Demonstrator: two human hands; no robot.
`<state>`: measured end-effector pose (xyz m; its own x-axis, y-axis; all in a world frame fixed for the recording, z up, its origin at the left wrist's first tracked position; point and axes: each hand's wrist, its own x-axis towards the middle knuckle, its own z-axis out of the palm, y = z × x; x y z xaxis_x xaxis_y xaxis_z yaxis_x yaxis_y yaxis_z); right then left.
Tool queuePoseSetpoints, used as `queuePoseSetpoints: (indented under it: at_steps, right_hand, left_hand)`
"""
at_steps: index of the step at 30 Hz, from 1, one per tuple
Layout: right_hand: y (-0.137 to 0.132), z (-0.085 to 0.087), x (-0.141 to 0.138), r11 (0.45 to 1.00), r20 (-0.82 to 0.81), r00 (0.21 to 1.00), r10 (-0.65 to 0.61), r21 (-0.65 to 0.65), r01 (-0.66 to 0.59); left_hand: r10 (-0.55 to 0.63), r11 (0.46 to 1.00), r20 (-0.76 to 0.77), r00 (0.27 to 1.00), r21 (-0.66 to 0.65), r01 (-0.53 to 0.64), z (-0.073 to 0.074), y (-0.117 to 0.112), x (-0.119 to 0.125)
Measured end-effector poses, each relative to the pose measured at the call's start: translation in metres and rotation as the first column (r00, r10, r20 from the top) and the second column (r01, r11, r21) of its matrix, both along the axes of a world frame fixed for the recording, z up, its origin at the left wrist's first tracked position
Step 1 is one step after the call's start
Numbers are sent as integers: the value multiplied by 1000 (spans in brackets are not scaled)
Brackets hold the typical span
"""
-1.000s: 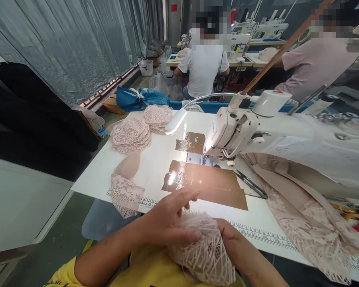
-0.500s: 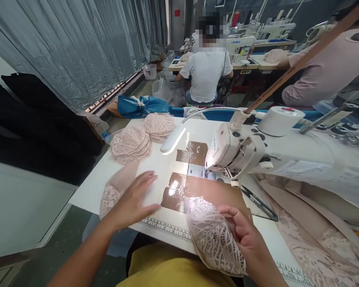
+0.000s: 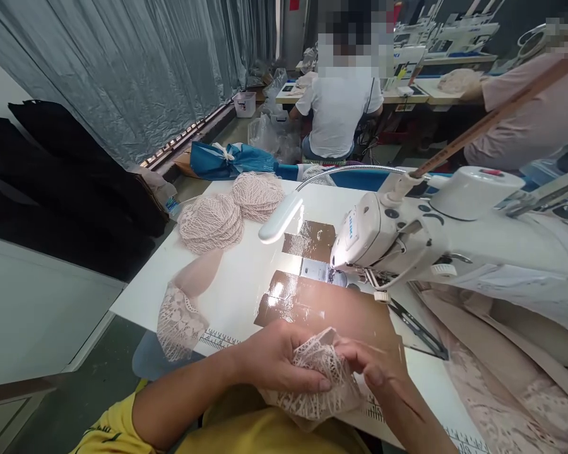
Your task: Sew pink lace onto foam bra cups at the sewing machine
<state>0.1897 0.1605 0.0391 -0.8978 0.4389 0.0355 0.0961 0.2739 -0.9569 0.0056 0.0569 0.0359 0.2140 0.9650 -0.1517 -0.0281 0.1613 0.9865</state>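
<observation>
Close to my body, over the table's front edge, a pale pink lace cup piece point(image 3: 317, 391) is held between both hands. My left hand point(image 3: 284, 362) grips its left side, thumb across the lace. On the other side my right hand point(image 3: 366, 366) pinches the upper right edge; part of its fingers is hidden by the lace. Beyond them stands a white sewing machine point(image 3: 383, 239), its needle area lit. Another lace piece with a sheer strip point(image 3: 182, 321) lies at the left, hanging over the front edge.
Two stacks of lace pieces point(image 3: 211, 222) sit at the back left of the white table point(image 3: 236, 265). A lamp point(image 3: 281, 217) arches over it. Dark scissors point(image 3: 419, 328) lie right of the brown-taped area. Pink lace fabric point(image 3: 502, 378) drapes at the right. A person point(image 3: 334, 113) sits ahead.
My left hand has moved right and down from above the table and taken hold of the lace cup piece. My right hand still holds it, now turned and bunched. The view has shifted slightly.
</observation>
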Motion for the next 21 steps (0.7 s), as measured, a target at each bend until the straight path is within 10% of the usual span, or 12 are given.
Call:
queuePoseSetpoints:
  at_steps: [6,11,18,21]
  right_hand:
    - [-7,-2,-5,959,-8,965,-263,-108,261]
    - [-12,-21,-1,714,3,804,-595,-457,530]
    - [-30,-34,-27,764,76,864,-497,-434,477]
    - [-21,-34,-23,678,48,832,-553,-555,483]
  left_hand:
    - [12,989,303,953,-143,33,-12,-13,-13]
    - [229,965,704,672,-254,-63,-27,-39,-13]
    - [507,857,622,596,-439,-271,-26,-17,31]
    - [555,819,528,643,-483,-310,-32,-23,28]
